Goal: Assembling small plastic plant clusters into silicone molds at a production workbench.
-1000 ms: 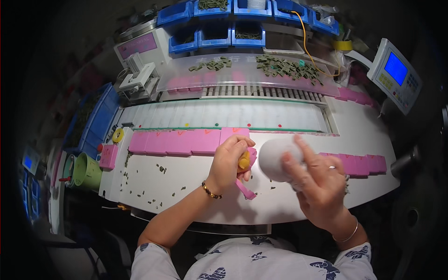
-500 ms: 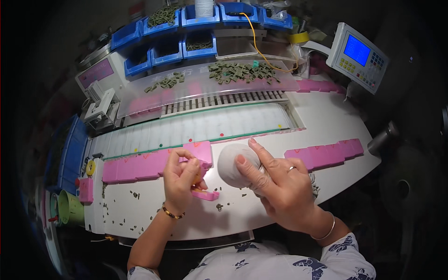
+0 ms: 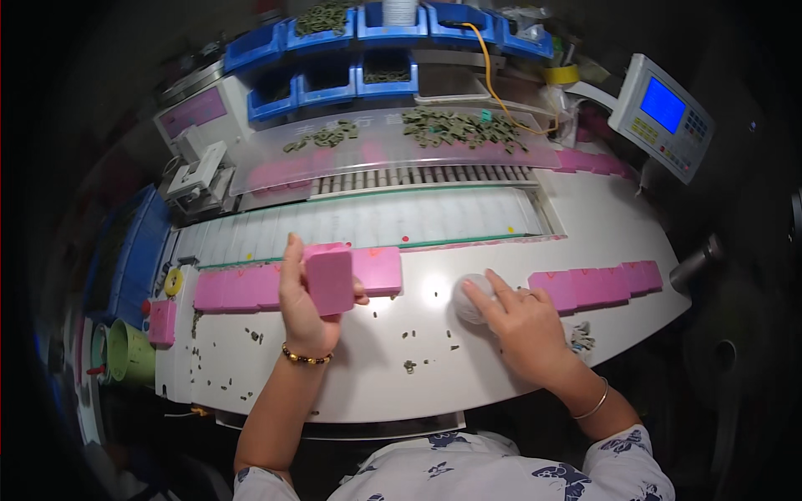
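My left hand (image 3: 302, 313) is closed around a small pink box (image 3: 331, 282), held up over the table with its flat, rounded-corner face showing. Left of centre, a row of pink boxes (image 3: 238, 289) lies behind that hand. My right hand (image 3: 532, 336) rests its fingers on a round pale grey object (image 3: 474, 299) at the middle right of the table; its kind I cannot make out. To the right of this hand sits another pink row (image 3: 595, 284), with a small heap of grey-green scraps (image 3: 581, 337) in front of it.
Beyond lies a white conveyor (image 3: 359, 221) with green edges. A clear shelf (image 3: 380, 142) bears grey-green pieces, below blue bins (image 3: 326, 88). A control panel (image 3: 664, 117) stands back right, a green cup (image 3: 132, 355) at left. Small scraps (image 3: 409, 366) dot the white table (image 3: 401, 397).
The pink box in my left hand has been raised and turned flat face forward. My right hand has moved right and down to the table with the round object. The view has shifted slightly.
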Demonstrator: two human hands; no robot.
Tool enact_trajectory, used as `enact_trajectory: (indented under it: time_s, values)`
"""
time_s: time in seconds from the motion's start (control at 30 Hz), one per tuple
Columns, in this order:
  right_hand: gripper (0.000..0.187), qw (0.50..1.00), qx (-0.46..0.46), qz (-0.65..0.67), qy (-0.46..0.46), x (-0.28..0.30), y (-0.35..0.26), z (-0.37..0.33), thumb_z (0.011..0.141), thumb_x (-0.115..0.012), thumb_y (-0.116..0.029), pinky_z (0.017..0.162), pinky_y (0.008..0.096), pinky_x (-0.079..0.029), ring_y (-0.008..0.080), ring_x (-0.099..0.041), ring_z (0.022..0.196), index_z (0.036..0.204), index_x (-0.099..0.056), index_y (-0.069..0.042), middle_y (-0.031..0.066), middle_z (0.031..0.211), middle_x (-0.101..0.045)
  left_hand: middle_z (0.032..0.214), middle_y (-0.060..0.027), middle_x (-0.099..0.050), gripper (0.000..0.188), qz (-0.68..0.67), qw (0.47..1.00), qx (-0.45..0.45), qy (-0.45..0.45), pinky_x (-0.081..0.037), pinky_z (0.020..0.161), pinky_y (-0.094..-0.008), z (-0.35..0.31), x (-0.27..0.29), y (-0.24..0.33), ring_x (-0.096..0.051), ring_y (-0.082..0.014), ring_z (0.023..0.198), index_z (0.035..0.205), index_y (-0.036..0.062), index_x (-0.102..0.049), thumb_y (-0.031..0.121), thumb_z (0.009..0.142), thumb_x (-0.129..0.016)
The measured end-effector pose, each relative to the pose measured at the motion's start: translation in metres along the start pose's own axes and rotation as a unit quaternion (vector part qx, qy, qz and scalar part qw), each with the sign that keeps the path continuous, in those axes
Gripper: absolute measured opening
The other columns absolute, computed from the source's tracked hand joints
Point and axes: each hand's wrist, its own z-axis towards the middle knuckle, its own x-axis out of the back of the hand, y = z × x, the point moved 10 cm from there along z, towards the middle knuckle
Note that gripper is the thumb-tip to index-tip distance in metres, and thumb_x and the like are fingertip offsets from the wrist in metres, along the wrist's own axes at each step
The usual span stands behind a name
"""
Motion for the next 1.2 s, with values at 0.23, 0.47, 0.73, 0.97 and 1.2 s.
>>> enact_trajectory:
  time_s: [0.23, 0.47, 0.73, 0.97, 1.2]
  values:
    - [0.069, 0.990, -0.004, 0.131, 0.055, 0.016, 0.007, 0.012, 0.073, -0.077, -0.012, 0.084, 0.0393, -0.045, 0.0314, -0.061, 0.099, 0.138, -0.051, -0.008, 0.0178, 0.132, -0.057, 0.095, -0.0083, -0.063, 0.035, -0.014, 0.990, 0.120, -0.073, -0.059, 0.071, -0.0353, -0.024, -0.046, -0.051, -0.068, -0.0183, 0.084, 0.108, 0.0056, -0.052, 0.040, 0.099, -0.055]
    - [0.042, 0.780, -0.061, 0.618, 0.074, 0.012, -0.012, 0.049, 0.079, -0.079, -0.017, 0.073, 0.0289, -0.043, 0.0146, -0.058, 0.090, 0.117, -0.064, -0.005, 0.0066, 0.103, -0.065, 0.106, -0.0037, -0.058, 0.025, 0.074, 0.976, -0.057, -0.197, -0.045, 0.088, -0.0272, -0.040, -0.069, -0.027, -0.055, -0.0087, 0.098, 0.107, 0.0068, -0.051, 0.018, 0.093, -0.070]
    - [0.025, 0.774, 0.060, 0.625, 0.080, 0.026, -0.015, 0.047, 0.076, -0.081, -0.013, 0.067, 0.0267, -0.039, 0.0113, -0.056, 0.078, 0.097, -0.069, -0.006, 0.0039, 0.089, -0.067, 0.117, -0.0048, -0.058, 0.043, 0.046, 0.903, 0.139, -0.404, -0.044, 0.100, -0.0343, -0.058, -0.072, -0.034, -0.056, -0.0147, 0.113, 0.112, 0.0067, -0.057, 0.002, 0.076, -0.080]
    - [0.041, 0.795, -0.079, 0.599, 0.066, 0.015, 0.007, 0.054, 0.084, -0.072, -0.008, 0.078, 0.0287, -0.049, 0.0165, -0.058, 0.095, 0.123, -0.060, -0.003, 0.0075, 0.111, -0.061, 0.103, -0.0047, -0.061, 0.038, 0.101, 0.921, 0.191, -0.324, -0.053, 0.078, -0.0278, -0.037, -0.067, -0.042, -0.062, -0.0122, 0.093, 0.106, 0.0067, -0.055, -0.001, 0.077, -0.078]
    - [0.060, 0.962, -0.076, 0.259, 0.040, 0.010, 0.042, 0.012, 0.081, -0.074, -0.022, 0.090, 0.0427, -0.049, 0.0340, -0.057, 0.108, 0.131, -0.052, 0.003, 0.0190, 0.123, -0.055, 0.095, -0.0112, -0.060, 0.036, 0.648, 0.738, -0.174, 0.071, -0.051, 0.084, -0.0395, 0.101, 0.090, 0.041, -0.061, -0.0263, 0.089, 0.091, 0.0037, -0.060, 0.026, 0.070, -0.079]
